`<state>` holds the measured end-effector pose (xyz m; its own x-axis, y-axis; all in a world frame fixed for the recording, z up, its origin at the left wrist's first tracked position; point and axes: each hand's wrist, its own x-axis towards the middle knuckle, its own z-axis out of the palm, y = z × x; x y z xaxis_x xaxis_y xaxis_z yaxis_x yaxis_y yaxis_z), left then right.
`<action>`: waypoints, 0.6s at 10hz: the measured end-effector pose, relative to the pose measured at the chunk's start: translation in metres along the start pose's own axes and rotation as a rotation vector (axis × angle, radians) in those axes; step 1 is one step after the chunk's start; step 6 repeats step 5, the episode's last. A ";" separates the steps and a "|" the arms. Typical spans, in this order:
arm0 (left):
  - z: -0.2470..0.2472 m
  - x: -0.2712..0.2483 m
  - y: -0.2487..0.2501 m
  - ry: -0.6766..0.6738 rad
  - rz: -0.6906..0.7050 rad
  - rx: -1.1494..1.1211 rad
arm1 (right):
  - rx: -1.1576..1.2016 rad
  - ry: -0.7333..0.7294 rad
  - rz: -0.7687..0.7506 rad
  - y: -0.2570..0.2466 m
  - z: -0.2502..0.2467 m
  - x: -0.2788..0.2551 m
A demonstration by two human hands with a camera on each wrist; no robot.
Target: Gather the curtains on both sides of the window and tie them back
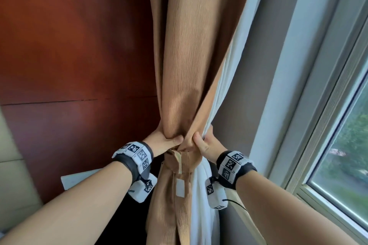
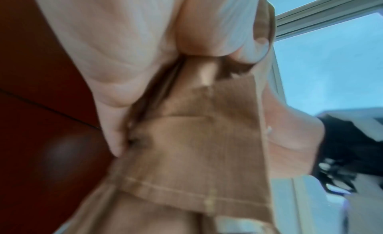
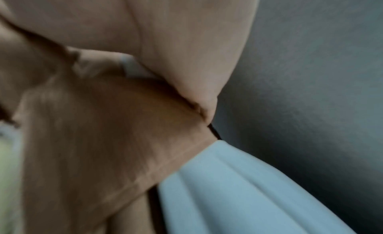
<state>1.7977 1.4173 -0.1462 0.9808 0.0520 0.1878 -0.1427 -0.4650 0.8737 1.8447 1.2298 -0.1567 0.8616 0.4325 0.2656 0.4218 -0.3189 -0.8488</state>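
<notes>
A tan ribbed curtain (image 1: pixel 187 55) hangs bunched in the room corner, with a white sheer curtain (image 1: pixel 203 201) gathered against its right side. A tan tie-back band (image 1: pixel 184 160) wraps the bundle just below my hands; a white patch (image 1: pixel 180 187) shows on the strap hanging under it. My left hand (image 1: pixel 165 142) grips the bunched curtain from the left, thumb in front. My right hand (image 1: pixel 205 141) grips it from the right, thumb pressed on the fabric. The left wrist view shows the band (image 2: pixel 192 155) close under my palm; the right wrist view shows band (image 3: pixel 103 131) and sheer (image 3: pixel 238 188).
A dark red wood panel wall (image 1: pixel 75 45) stands on the left. A grey wall strip (image 1: pixel 264 65) and the white window frame (image 1: pixel 322 85) are on the right, with the sill (image 1: pixel 298 201) low down. A pale board (image 1: pixel 79 181) lies under my left forearm.
</notes>
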 end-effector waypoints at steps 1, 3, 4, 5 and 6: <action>0.012 0.005 0.003 -0.032 -0.041 0.023 | -0.045 -0.027 0.046 -0.010 0.008 -0.004; -0.014 -0.012 0.040 -0.179 -0.163 0.772 | -0.416 0.014 0.095 -0.041 -0.039 -0.029; -0.028 -0.025 0.092 -0.180 -0.102 1.118 | -0.762 -0.052 0.139 -0.070 -0.065 -0.031; -0.038 -0.043 0.157 -0.020 -0.030 1.312 | -1.116 -0.122 0.067 -0.118 -0.093 -0.040; -0.038 -0.043 0.157 -0.020 -0.030 1.312 | -1.116 -0.122 0.067 -0.118 -0.093 -0.040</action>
